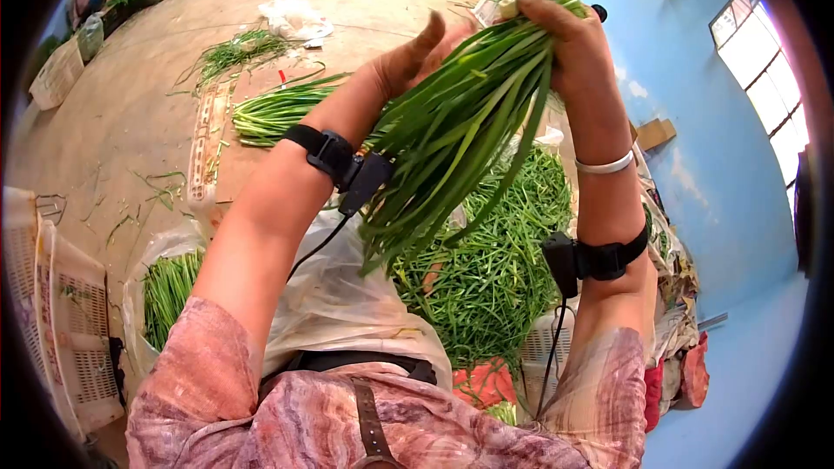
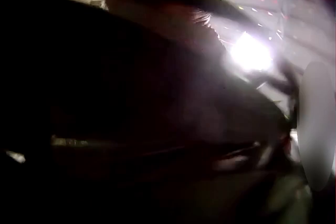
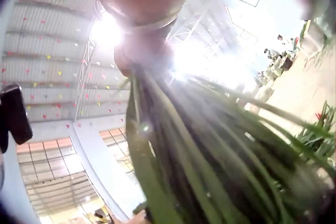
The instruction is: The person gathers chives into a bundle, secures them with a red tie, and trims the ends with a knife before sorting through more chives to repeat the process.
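Note:
My right hand (image 1: 575, 50) grips a bunch of garlic chives (image 1: 469, 108) near its pale stem ends, thumb across the top, raised in front of me. The long flat green leaves hang down and to the left. In the right wrist view, the leaves (image 3: 194, 150) fan out below that hand (image 3: 144, 56). My left hand (image 1: 421, 56) is beside the bunch with its thumb up, the fingers blurred and partly hidden behind the leaves. Below lies a large heap of loose chives (image 1: 495, 252). The left wrist view is mostly dark.
Another chive bunch (image 1: 282, 113) lies ahead near a crate edge (image 1: 211, 139). More chives (image 1: 169, 295) sit in plastic at left, beside stacked white crates (image 1: 78, 313). A plastic bag (image 1: 295, 19) lies on the floor. A blue wall (image 1: 669, 113) runs along the right.

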Tool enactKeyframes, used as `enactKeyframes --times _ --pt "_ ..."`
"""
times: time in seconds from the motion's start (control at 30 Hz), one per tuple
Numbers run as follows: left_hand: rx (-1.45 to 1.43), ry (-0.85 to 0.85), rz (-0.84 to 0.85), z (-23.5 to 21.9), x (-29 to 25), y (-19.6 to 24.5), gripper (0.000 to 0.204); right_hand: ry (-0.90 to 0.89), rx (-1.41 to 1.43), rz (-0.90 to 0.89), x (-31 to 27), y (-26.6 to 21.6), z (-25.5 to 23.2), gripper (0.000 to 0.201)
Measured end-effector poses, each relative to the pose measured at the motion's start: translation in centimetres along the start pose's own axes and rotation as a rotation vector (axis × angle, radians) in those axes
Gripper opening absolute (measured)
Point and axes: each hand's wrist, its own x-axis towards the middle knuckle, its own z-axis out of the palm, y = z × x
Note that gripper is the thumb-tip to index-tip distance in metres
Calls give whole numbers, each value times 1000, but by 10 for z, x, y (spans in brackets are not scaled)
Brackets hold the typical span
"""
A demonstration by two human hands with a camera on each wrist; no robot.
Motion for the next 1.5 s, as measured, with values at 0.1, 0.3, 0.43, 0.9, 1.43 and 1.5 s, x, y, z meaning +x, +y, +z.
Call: enactKeyframes --times 0.1,0.3,0.43,0.9,1.43,1.5 --pt "-275 163 3 8 -11 -30 112 -185 330 -47 7 14 -16 20" --pt "-604 299 -183 44 -73 -109 108 -166 571 193 -7 92 -48 21" --pt "-712 324 -326 68 -99 -143 105 -82 693 292 -29 139 -64 22" --pt "-1163 160 -231 67 -145 -155 100 -21 894 171 -71 198 -85 16" --pt "-741 434 -393 52 -124 -132 98 -447 984 -198 -45 115 -85 16" --pt "-656 454 -488 50 -129 -123 97 -412 930 -135 -43 124 -88 18"
